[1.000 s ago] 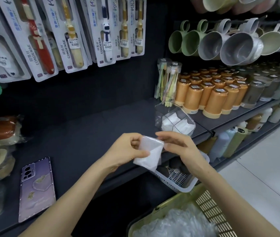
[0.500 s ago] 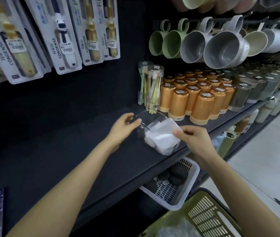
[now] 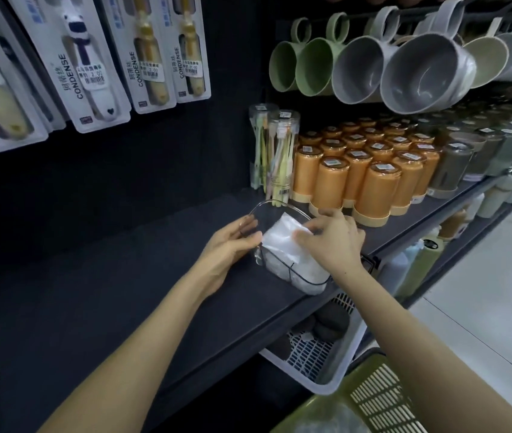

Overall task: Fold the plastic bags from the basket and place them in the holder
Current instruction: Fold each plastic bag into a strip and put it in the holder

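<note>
From the head camera, my left hand (image 3: 233, 242) pinched the holder (image 3: 259, 260) at its rim, to steady it I judged, while my right hand (image 3: 332, 242) kept a closed grip on the folded bag (image 3: 279, 239), which sat half inside. The holder stood on a dark shop shelf (image 3: 123, 292) beside orange cups (image 3: 354, 182), with mugs (image 3: 420, 73) hanging above and the basket (image 3: 373, 395) low at the right.

Dark shelf (image 3: 123, 292), stock as seen:
- Carded toothbrushes (image 3: 92, 73), hung above the back edge, left.
- Clear toothbrush tubes (image 3: 281, 154), upright at the back edge.
- Orange tumblers (image 3: 376, 185), inverted in rows just beside the tubes.
- Grey tumblers (image 3: 450, 167), toward the right end.
- Mugs (image 3: 420, 73), green and grey, hung overhead.
- White slotted crate (image 3: 320, 354), below the front edge.
</note>
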`<state>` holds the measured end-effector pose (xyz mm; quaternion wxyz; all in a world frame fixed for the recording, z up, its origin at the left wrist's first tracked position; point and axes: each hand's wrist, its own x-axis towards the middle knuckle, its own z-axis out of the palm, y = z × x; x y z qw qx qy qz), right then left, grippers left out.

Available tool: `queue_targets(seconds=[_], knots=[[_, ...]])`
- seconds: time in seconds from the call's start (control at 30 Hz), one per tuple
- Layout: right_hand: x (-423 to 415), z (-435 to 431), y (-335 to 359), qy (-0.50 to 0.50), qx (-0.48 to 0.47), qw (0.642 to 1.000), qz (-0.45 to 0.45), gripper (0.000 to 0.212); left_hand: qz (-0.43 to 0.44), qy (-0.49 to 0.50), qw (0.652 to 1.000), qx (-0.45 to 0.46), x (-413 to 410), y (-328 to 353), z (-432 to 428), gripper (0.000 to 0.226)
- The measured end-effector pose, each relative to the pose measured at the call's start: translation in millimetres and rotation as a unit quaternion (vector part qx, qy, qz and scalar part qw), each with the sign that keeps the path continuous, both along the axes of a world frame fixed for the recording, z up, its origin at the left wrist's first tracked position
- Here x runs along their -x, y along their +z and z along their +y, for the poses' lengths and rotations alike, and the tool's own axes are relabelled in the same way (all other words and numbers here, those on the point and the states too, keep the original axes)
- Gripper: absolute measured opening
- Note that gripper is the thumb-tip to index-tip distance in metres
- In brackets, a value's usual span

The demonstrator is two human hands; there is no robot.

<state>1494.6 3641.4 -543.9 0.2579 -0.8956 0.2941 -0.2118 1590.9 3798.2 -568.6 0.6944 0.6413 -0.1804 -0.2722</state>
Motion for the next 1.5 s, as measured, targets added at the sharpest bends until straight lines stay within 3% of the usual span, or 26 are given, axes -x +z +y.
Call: queue_targets(seconds=[0.1, 0.2, 0.33, 0.5, 0.67, 0.93, 1.23, 1.37, 1.5], knots=[[2, 10, -7, -0.013, 0.028, 1.000, 0.003, 0.016, -0.011, 0.028, 0.999, 0.028, 19, -2, 14, 0.048], [10, 25, -18, -0.041, 0.117, 0.992, 0.016, 0.019, -0.032, 0.055, 0.996, 0.055, 42, -6, 29, 0.045], [20, 49, -26, -0.045, 0.198, 0.978, -0.054, 0.011, -0.062, 0.096, 0.991, 0.064, 73, -10, 51, 0.057], [36, 75, -29, 0.000, 0.248, 0.963, -0.105, 0.016, -0.095, 0.126, 0.984, 0.079, 102, -9, 78, 0.060], [51, 87, -25, 0.062, 0.356, 0.919, -0.155, 0.014, -0.121, 0.126, 0.982, 0.075, 115, -8, 96, 0.058], [62, 75, -19, 0.132, 0.312, 0.940, -0.040, 0.035, -0.153, 0.104, 0.981, 0.059, 116, -3, 100, 0.058], [53, 80, -19, 0.046, 0.322, 0.945, 0.030, 0.048, -0.182, 0.086, 0.979, 0.030, 115, 0, 89, 0.073], [62, 72, -19, 0.049, 0.306, 0.951, 0.016, 0.048, -0.182, 0.082, 0.980, 0.012, 115, 2, 83, 0.074], [79, 62, -12, 0.035, 0.298, 0.951, -0.075, 0.035, -0.173, 0.083, 0.981, 0.010, 115, 2, 80, 0.068]])
